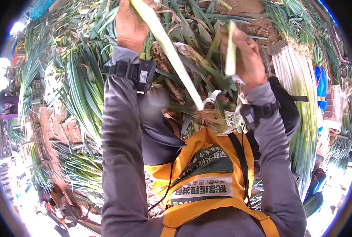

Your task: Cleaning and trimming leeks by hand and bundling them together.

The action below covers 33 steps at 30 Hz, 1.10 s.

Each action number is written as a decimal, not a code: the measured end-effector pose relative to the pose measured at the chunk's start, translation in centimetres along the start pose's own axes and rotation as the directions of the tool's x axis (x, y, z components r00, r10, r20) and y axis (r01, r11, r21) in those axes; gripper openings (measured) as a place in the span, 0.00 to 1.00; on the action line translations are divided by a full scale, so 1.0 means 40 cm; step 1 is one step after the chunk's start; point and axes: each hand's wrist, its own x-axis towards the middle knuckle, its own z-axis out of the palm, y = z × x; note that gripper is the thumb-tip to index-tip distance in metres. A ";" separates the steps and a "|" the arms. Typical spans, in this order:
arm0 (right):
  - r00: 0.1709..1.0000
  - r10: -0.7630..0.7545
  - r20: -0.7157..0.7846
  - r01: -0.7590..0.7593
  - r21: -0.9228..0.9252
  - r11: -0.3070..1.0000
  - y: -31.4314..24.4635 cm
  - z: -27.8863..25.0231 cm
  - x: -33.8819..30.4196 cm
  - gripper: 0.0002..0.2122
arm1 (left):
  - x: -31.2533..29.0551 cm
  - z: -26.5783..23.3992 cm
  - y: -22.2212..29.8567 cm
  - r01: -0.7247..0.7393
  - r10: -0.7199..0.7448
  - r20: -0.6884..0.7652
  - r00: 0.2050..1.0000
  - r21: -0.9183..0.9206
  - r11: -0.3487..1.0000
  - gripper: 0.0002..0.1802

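Observation:
My left hand point(133, 28), at the top of the view, is closed around a long green onion point(172, 53). The onion's white stalk slants down to the right and ends in a tuft of roots point(207, 115) above my apron. To the right, my right hand point(245, 57) is slightly blurred. Its fingers are closed on a pale green strip of onion leaf point(231, 51), apart from the stalk. Beneath both hands lies a heap of loose green leaves and peelings point(191, 67). The leafy end of the onion runs out of view at the top.
On the right lies a bundle of white-stemmed green onions point(296, 79); more green onions point(83, 91) are piled on the left. A yellow apron point(205, 162) covers my front. Brown soil point(251, 19) shows at the top, and a blue item point(320, 94) stands beyond the bundle.

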 end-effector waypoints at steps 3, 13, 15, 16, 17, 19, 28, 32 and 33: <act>1.000 0.020 -0.014 -0.025 -0.491 0.871 0.043 -0.061 -0.077 0.09 | 0.006 -0.008 0.033 -0.066 0.066 0.015 0.998 0.044 0.997 0.21; 0.885 -0.391 0.252 0.394 -0.853 0.343 0.137 0.134 0.022 0.16 | -0.001 0.012 -0.042 -0.023 0.024 -0.007 1.000 0.141 0.990 0.27; 0.824 -0.466 0.323 0.487 -0.824 0.289 0.158 0.155 0.068 0.15 | -0.004 0.028 -0.061 0.012 0.001 -0.093 0.996 0.133 0.991 0.26; 0.825 -0.487 0.287 0.468 -0.830 0.304 0.160 0.159 0.075 0.13 | -0.003 0.035 -0.067 0.022 -0.006 -0.094 0.996 0.167 0.986 0.25; 0.827 -0.484 0.286 0.464 -0.833 0.302 0.155 0.154 0.078 0.13 | 0.001 0.042 -0.071 0.024 -0.008 -0.096 0.995 0.162 0.987 0.25; 0.902 -0.386 0.195 0.377 -0.791 0.482 0.149 0.172 0.083 0.12 | 0.000 0.028 -0.062 0.041 -0.033 -0.058 0.998 0.147 0.988 0.25; 0.940 -0.078 0.333 0.321 -0.779 0.539 0.089 0.161 0.082 0.10 | -0.018 0.036 -0.053 0.164 -0.141 -0.114 0.983 0.223 0.961 0.24; 0.906 -0.287 0.312 0.416 -0.783 0.463 0.061 0.147 0.027 0.09 | -0.026 0.128 -0.078 -0.108 0.137 -0.126 0.983 0.210 0.972 0.14; 0.866 -0.360 0.346 0.480 -0.774 0.413 0.053 0.146 0.005 0.09 | -0.027 0.122 -0.074 -0.112 0.141 -0.129 0.982 0.213 0.971 0.14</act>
